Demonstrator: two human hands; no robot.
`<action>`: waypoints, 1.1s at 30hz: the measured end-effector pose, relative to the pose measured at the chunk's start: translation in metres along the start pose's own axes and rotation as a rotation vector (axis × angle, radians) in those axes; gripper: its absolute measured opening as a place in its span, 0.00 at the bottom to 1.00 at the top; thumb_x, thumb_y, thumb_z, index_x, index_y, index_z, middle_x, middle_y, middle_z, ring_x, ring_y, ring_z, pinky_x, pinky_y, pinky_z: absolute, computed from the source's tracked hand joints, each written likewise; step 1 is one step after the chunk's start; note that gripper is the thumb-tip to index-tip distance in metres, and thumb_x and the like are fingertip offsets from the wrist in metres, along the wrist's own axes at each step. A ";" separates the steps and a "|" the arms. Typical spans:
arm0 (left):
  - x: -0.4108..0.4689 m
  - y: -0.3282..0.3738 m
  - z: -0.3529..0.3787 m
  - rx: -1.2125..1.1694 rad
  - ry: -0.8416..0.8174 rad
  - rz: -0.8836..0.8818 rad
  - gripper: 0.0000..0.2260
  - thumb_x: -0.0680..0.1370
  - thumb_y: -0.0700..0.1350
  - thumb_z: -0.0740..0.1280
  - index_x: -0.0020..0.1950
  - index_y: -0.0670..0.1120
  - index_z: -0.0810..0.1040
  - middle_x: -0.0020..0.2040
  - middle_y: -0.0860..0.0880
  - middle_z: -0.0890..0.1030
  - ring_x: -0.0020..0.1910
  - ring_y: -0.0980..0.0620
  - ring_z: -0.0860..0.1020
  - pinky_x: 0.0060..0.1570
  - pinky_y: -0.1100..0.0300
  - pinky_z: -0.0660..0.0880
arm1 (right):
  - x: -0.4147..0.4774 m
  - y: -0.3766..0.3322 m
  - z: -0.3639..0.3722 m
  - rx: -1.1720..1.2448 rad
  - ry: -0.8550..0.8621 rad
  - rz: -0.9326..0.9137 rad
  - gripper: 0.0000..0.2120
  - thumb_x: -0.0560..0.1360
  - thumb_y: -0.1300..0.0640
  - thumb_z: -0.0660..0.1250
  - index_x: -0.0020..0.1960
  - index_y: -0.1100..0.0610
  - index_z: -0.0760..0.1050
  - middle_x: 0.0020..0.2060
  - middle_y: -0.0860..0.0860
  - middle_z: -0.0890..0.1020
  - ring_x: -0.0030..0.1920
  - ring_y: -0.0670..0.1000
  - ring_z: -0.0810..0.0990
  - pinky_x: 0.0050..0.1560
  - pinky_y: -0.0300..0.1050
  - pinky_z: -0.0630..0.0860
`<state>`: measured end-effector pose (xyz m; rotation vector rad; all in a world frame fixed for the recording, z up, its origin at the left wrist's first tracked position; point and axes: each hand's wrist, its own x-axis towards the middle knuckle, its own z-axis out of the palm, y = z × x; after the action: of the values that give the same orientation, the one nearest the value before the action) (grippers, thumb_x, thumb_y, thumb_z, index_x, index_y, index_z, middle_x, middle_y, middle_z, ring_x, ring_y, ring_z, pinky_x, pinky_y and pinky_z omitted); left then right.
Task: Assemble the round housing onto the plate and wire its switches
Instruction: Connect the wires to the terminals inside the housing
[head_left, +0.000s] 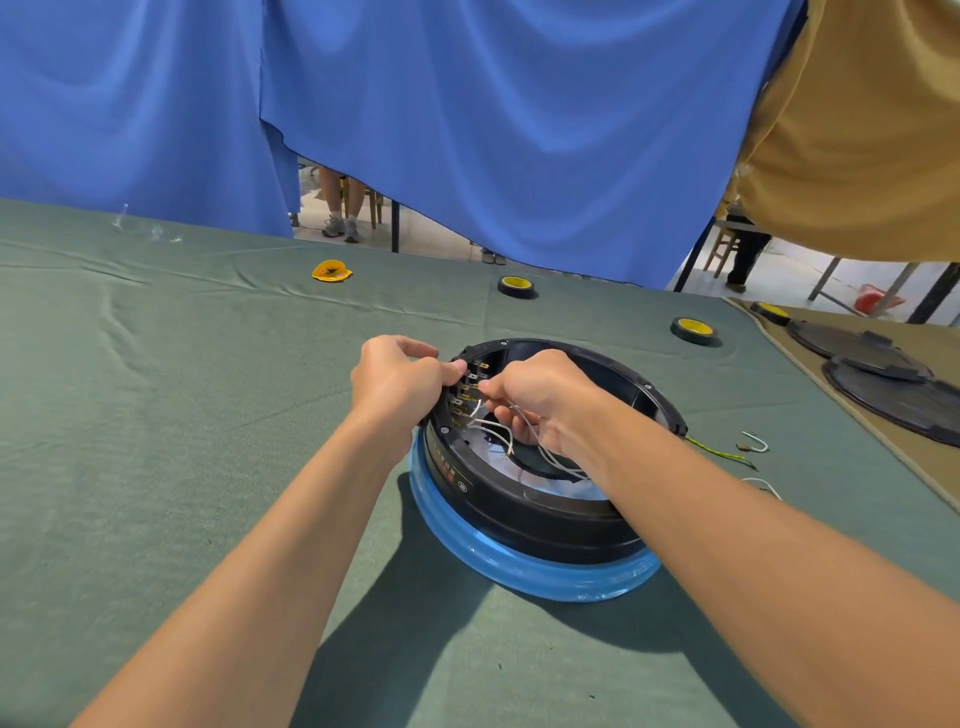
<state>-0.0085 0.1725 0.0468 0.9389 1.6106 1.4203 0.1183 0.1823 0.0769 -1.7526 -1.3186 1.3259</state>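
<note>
Nearest the wearer, on the green-clothed desk (156, 415): two bare forearms reach forward, with a wide run of cloth extending to their left.

Item 1. Plate (524, 574), wrapped in blue film, flat on the desk at centre-right. Its near edge is well back from the wearer.

Item 2. Round housing (519, 522), black, seated on the plate and open side up.

Item 3. White wires (493, 431), loose inside the housing and running to the switch terminals (470, 387) on its far-left inner wall.

Item 4. Left hand (395, 382), fingers curled over the housing's far-left rim, thumb pressed beside the terminals.

Item 5. Right hand (540, 400), inside the housing, fingertips pinching one of the white wires at a terminal.

Item 6. Green-yellow wire (714, 449), trailing from the housing's right edge onto the cloth; a small hooked wire end (756, 440) lies just beyond.

Item 7. Two black lids (898, 397), overlapping on the tan cloth at right, apart from the housing.

Item 8. Tape rolls (693, 330), spaced along the far side.

Item 9. Yellow wrapper (331, 271), near the far edge.

Item 10. Blue curtain (467, 130), hanging past the desk's far edge.
</note>
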 end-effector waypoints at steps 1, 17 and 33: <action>0.000 0.000 0.000 -0.001 -0.002 -0.002 0.16 0.71 0.41 0.78 0.55 0.41 0.79 0.49 0.39 0.83 0.44 0.43 0.84 0.49 0.45 0.82 | 0.000 0.000 0.000 0.000 0.004 -0.001 0.07 0.78 0.61 0.67 0.42 0.61 0.78 0.31 0.51 0.77 0.25 0.44 0.72 0.24 0.33 0.68; 0.001 -0.001 0.000 -0.004 0.001 -0.004 0.16 0.70 0.41 0.79 0.55 0.41 0.80 0.50 0.40 0.82 0.45 0.43 0.84 0.49 0.46 0.82 | 0.003 0.004 0.002 0.013 0.025 -0.019 0.06 0.78 0.62 0.65 0.45 0.62 0.79 0.33 0.52 0.77 0.27 0.44 0.72 0.24 0.35 0.68; 0.000 0.001 -0.002 0.007 -0.013 -0.014 0.15 0.70 0.41 0.78 0.54 0.40 0.80 0.48 0.40 0.83 0.44 0.43 0.84 0.49 0.46 0.83 | 0.003 -0.003 0.005 0.024 0.045 -0.001 0.08 0.79 0.64 0.62 0.48 0.62 0.79 0.30 0.50 0.78 0.25 0.44 0.71 0.26 0.35 0.65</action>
<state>-0.0098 0.1715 0.0483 0.9373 1.6104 1.3979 0.1126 0.1851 0.0766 -1.7553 -1.2735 1.2897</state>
